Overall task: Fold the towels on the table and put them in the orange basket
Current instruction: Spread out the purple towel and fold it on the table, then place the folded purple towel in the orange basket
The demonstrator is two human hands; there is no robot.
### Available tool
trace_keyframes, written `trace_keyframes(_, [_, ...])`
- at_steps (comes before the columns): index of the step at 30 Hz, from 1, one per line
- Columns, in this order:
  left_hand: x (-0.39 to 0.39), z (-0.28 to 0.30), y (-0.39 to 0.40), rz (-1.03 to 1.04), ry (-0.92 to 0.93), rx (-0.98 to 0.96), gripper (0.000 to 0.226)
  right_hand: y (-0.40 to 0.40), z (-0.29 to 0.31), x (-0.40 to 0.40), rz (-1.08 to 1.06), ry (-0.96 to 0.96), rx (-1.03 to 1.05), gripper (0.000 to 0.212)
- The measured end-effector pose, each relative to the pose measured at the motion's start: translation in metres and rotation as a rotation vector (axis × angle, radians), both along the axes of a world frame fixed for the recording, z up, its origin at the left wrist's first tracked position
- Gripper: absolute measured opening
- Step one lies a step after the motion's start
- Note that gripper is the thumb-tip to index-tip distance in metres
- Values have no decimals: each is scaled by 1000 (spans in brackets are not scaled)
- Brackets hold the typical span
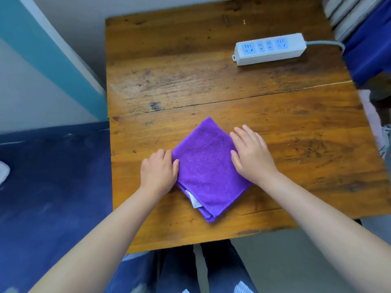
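Purple towel [207,166] lies folded between both hands' fingers [243,134]

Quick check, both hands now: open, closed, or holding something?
Left hand: fingers curled at the purple towel left corner, apparently gripping it.
Right hand: open, flat on the towel's right edge.

Folded purple microfibre towel [208,166] on worn wooden table [169,66], both hands on it.

Left hand [159,172] curled at left corner, thumb on cloth; right hand [250,154] flat on right edge. White power strip [270,48] far right.
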State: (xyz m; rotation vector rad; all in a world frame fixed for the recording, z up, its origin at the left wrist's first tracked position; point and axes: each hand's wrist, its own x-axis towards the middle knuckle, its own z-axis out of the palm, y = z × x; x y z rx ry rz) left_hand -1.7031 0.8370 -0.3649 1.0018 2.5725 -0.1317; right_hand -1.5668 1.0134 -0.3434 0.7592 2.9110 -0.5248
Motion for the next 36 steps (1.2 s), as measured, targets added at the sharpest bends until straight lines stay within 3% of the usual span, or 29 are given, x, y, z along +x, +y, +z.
trace_keyframes(2, [2,5,1,44,-2,-29,34,1,7,-34,172,-28,21,49])
trace_keyframes(6, [3,10,8,154,-78,-64,29,5,9,-89,406,-277,115,54])
trace_keyframes(10, [-1,13,16,277,-182,-58,29,4,15,-111,469,-429,207,40])
trace_keyframes(15, [7,27,11,225,-100,-88,27,-2,33,-113,515,-465,258,31])
trace_keyframes(23, [4,88,-83,441,-40,169,12,-68,88,-113,515,-102,119,28])
trace_keyframes(31, [61,162,-270,673,282,284,18,-234,145,-94,805,196,106,21])
trace_keyframes(36, [137,202,-398,898,349,398,25,-358,179,-54,1047,209,-21,35])
